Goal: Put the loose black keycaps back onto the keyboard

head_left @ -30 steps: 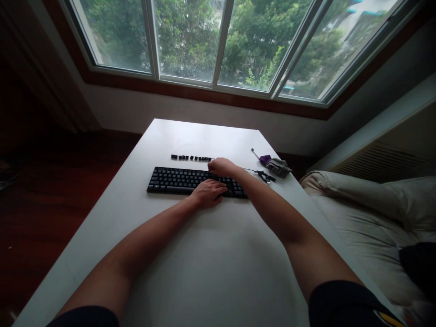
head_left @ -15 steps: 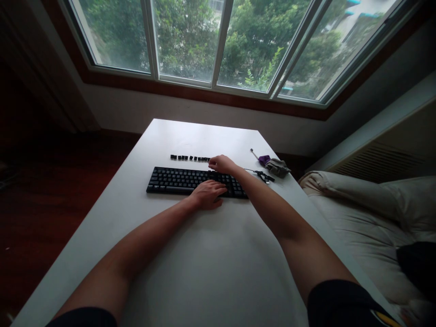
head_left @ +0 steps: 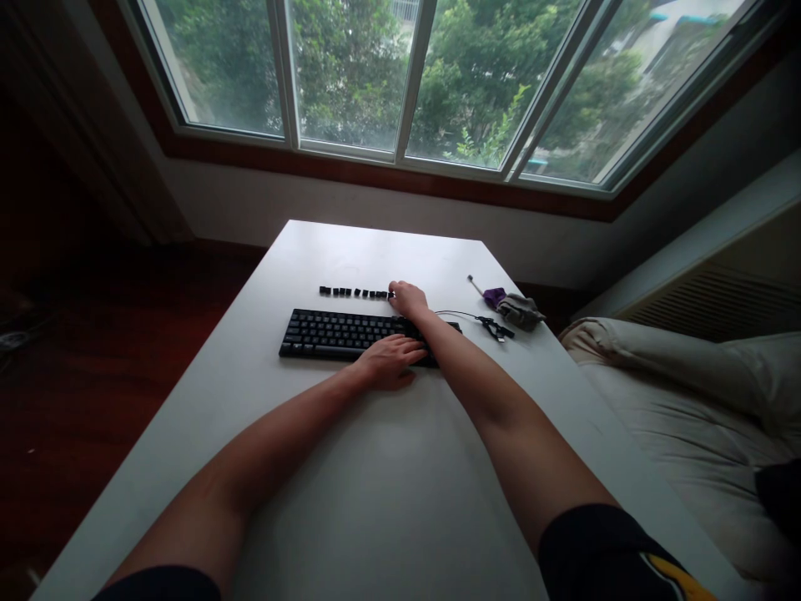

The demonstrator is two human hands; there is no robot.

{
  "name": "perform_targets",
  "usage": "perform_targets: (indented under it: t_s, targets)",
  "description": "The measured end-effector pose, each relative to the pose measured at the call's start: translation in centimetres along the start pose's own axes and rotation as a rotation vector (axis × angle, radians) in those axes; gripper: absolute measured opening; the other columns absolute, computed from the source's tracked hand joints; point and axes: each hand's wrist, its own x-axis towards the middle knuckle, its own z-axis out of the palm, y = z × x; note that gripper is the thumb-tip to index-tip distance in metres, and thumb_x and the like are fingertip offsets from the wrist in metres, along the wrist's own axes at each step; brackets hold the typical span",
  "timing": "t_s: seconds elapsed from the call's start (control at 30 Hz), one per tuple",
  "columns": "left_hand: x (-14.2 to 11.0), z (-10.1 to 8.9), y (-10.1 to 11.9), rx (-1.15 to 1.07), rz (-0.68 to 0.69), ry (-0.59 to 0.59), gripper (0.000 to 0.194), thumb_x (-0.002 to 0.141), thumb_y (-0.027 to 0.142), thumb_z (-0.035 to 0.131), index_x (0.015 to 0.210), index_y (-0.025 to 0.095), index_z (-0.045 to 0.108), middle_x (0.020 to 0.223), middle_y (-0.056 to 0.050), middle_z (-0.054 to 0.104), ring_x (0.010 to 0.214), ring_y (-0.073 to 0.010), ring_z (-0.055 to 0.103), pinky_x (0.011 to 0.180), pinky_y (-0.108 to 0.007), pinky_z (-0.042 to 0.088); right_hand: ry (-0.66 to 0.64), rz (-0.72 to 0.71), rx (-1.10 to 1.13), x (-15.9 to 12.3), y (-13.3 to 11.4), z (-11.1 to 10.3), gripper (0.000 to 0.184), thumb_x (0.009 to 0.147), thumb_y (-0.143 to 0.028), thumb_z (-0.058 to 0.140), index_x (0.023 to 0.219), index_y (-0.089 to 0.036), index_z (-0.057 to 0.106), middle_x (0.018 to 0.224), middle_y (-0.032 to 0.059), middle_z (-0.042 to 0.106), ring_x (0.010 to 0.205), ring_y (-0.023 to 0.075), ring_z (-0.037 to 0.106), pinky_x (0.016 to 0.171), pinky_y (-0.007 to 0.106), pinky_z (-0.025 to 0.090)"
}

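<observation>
A black keyboard (head_left: 331,332) lies on the white table, its right part mostly covered by my hands and forearm. My left hand (head_left: 391,361) rests over the keyboard's right half, fingers stretched out across the keys. Behind the keyboard, several loose black keycaps (head_left: 357,292) stand in a row. At the right end of that row is my right hand (head_left: 409,299), its fingertips closed around a small dark keycap (head_left: 391,295), most of which is hidden.
Right of the keyboard lies its bundled black cable (head_left: 493,328). Beyond it are a grey cloth (head_left: 521,310), a purple cloth (head_left: 494,297) and a thin light stick (head_left: 476,285) with a dark tip. A beige sofa (head_left: 676,401) borders the table's right side; a window rises behind.
My right hand has moved from the keyboard's back edge away from me to the end of the keycap row. My left hand stays on the keyboard. The view has shifted slightly.
</observation>
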Motion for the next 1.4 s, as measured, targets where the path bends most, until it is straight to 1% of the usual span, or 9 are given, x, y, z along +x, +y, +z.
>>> perform_targets:
  t_s: [0.17, 0.33, 0.47, 0.57, 0.63, 0.73, 0.9, 1.13, 1.4]
  targets:
    - [0.0, 0.1, -0.1, -0.01, 0.005, 0.001, 0.055, 0.086, 0.034, 0.063, 0.138, 0.017, 0.055, 0.142, -0.014, 0.058, 0.129, -0.0281, 0.055, 0.115, -0.043, 0.038, 0.011, -0.025, -0.02, -0.4, -0.3, -0.4, 0.024, 0.097, -0.028, 0.055, 0.118, -0.024, 0.065, 0.121, 0.0112, 0.068, 0.107, 0.0251, 0.064, 0.085, 0.033, 0.05]
    - [-0.1, 0.2, -0.1, 0.01, 0.002, -0.007, 0.054, 0.088, 0.031, 0.061, 0.14, 0.015, 0.054, 0.145, -0.014, 0.056, 0.132, -0.0281, 0.053, 0.117, -0.043, 0.036, 0.056, -0.022, 0.057, -0.9, 0.2, -1.5, 0.024, 0.098, -0.029, 0.056, 0.118, -0.021, 0.066, 0.116, 0.0101, 0.071, 0.103, 0.023, 0.066, 0.085, 0.03, 0.047]
    - [-0.1, 0.3, 0.0, 0.024, -0.008, 0.004, 0.05, 0.091, 0.03, 0.058, 0.139, 0.017, 0.055, 0.146, -0.013, 0.056, 0.133, -0.027, 0.053, 0.116, -0.044, 0.037, -0.005, -0.17, 0.168, -1.8, 0.9, -3.0, 0.025, 0.094, -0.028, 0.061, 0.118, -0.022, 0.068, 0.103, 0.0031, 0.075, 0.093, 0.017, 0.067, 0.079, 0.024, 0.044]
    - [0.0, 0.3, 0.1, 0.027, 0.007, 0.025, 0.042, 0.094, 0.029, 0.055, 0.134, 0.018, 0.06, 0.144, -0.011, 0.059, 0.127, -0.0251, 0.058, 0.113, -0.042, 0.04, -0.106, -0.313, 0.164, -2.5, 1.0, -4.2, 0.02, 0.088, -0.027, 0.066, 0.106, -0.021, 0.072, 0.094, 0.0012, 0.075, 0.081, 0.0145, 0.064, 0.07, 0.022, 0.041]
    - [0.0, 0.4, 0.2, 0.019, 0.034, 0.037, 0.037, 0.095, 0.027, 0.052, 0.13, 0.02, 0.063, 0.141, -0.009, 0.061, 0.122, -0.023, 0.061, 0.111, -0.04, 0.042, -0.158, -0.359, 0.142, -2.9, 0.8, -4.7, 0.017, 0.085, -0.027, 0.066, 0.099, -0.021, 0.074, 0.092, 0.0011, 0.075, 0.078, 0.0141, 0.063, 0.067, 0.022, 0.039]
    - [-0.1, 0.5, 0.3, 0.011, 0.067, 0.036, 0.032, 0.094, 0.027, 0.054, 0.123, 0.022, 0.066, 0.14, -0.007, 0.062, 0.118, -0.0228, 0.063, 0.109, -0.04, 0.044, -0.197, -0.38, 0.107, -3.1, 0.3, -5.1, 0.018, 0.083, -0.027, 0.066, 0.098, -0.021, 0.075, 0.092, 0.0015, 0.074, 0.077, 0.0143, 0.061, 0.065, 0.023, 0.037]
    - [-0.2, 0.3, 0.3, 0.015, 0.082, 0.009, 0.032, 0.092, 0.029, 0.057, 0.121, 0.023, 0.067, 0.145, -0.006, 0.058, 0.121, -0.0252, 0.06, 0.111, -0.043, 0.043, -0.254, -0.396, 0.038, -3.1, -0.3, -5.1, 0.02, 0.082, -0.029, 0.068, 0.099, -0.022, 0.075, 0.091, 0.0029, 0.074, 0.078, 0.0156, 0.061, 0.065, 0.024, 0.035]
    - [-0.2, 0.2, 0.4, 0.022, 0.079, -0.007, 0.031, 0.092, 0.031, 0.057, 0.121, 0.023, 0.067, 0.146, -0.006, 0.057, 0.117, -0.0258, 0.061, 0.11, -0.043, 0.042, -0.266, -0.407, 0.048, -3.0, -0.2, -4.9, 0.019, 0.083, -0.028, 0.068, 0.1, -0.023, 0.076, 0.095, 0.003, 0.075, 0.081, 0.0164, 0.062, 0.066, 0.024, 0.037]
    - [-0.2, 0.2, 0.3, -0.001, 0.075, -0.007, 0.032, 0.092, 0.03, 0.057, 0.121, 0.022, 0.067, 0.146, -0.006, 0.057, 0.119, -0.0262, 0.059, 0.109, -0.044, 0.042, -0.244, -0.438, -0.069, -3.7, -1.2, -5.6, 0.021, 0.083, -0.028, 0.067, 0.1, -0.022, 0.076, 0.095, 0.0063, 0.075, 0.082, 0.0195, 0.064, 0.068, 0.026, 0.038]
